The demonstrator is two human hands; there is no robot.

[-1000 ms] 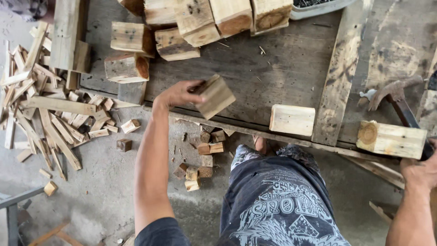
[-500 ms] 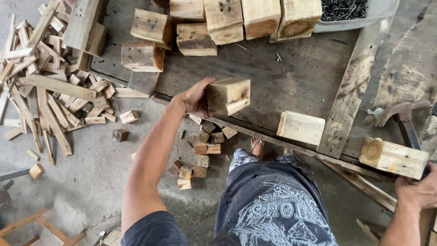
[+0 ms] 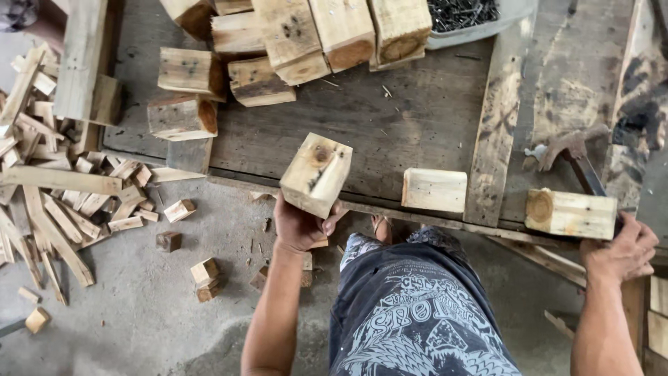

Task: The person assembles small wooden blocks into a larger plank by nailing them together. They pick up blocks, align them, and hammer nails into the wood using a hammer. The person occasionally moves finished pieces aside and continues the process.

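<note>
My left hand (image 3: 300, 224) grips a pale square wooden block (image 3: 316, 174) from below and holds it up over the near edge of the dark wooden bench (image 3: 390, 118). My right hand (image 3: 619, 251) rests at the bench's right edge, its fingers against a wooden block (image 3: 572, 214) that lies on the bench with its round-grained end facing left. Another pale block (image 3: 435, 189) lies on the bench between my two hands. A hammer (image 3: 572, 154) lies just behind the right block.
Several wooden blocks (image 3: 306, 35) are piled at the back of the bench, beside a tray of dark nails (image 3: 463, 14). A plank (image 3: 497, 125) crosses the bench. Offcuts and slats (image 3: 56, 202) litter the concrete floor at left, with small cubes (image 3: 205, 275) near my legs.
My left hand has drawn the block toward me and down to the bench's near edge, turning it. My right hand has moved in against the right block.
</note>
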